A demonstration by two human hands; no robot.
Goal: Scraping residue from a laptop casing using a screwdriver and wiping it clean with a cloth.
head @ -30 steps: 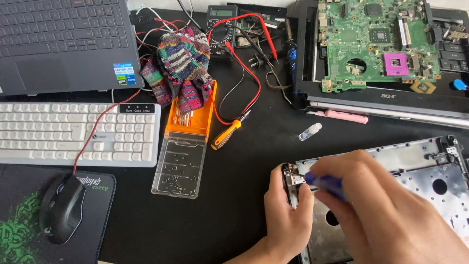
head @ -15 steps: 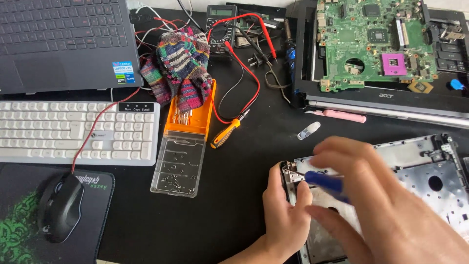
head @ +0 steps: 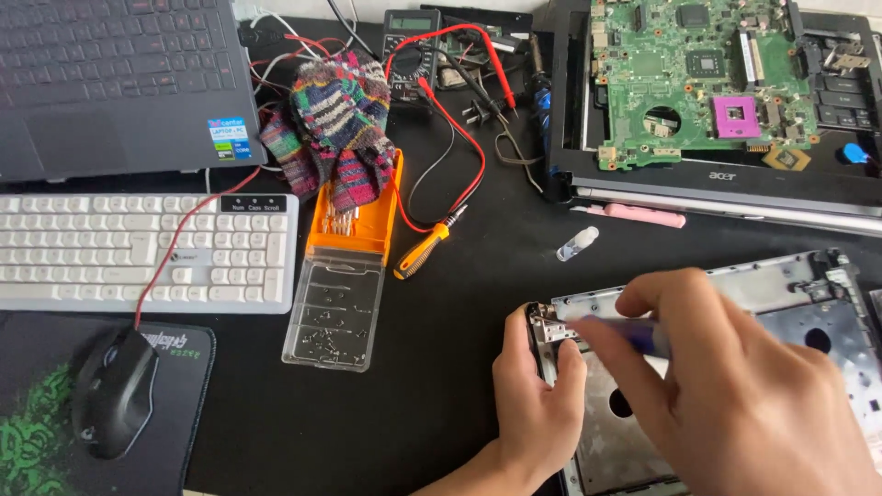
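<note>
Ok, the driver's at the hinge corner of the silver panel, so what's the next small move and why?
Probably keep the left hand pinning the panel's corner and turn the blue-handled screwdriver in the right hand in place. Its tip looks set at the hinge bracket, though the hand blurs the exact contact. Loose screws already sit in the clear tray.

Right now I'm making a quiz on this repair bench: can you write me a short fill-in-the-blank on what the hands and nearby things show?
1. The right hand holds a slim blue-handled ____ at the corner of the silver laptop shell.
2. The left hand steadies the shell's ____ corner.
3. The clear screw tray lies right of the white ____.
4. The green motherboard has a ____ socket.

Missing words: screwdriver; left; keyboard; pink
</note>
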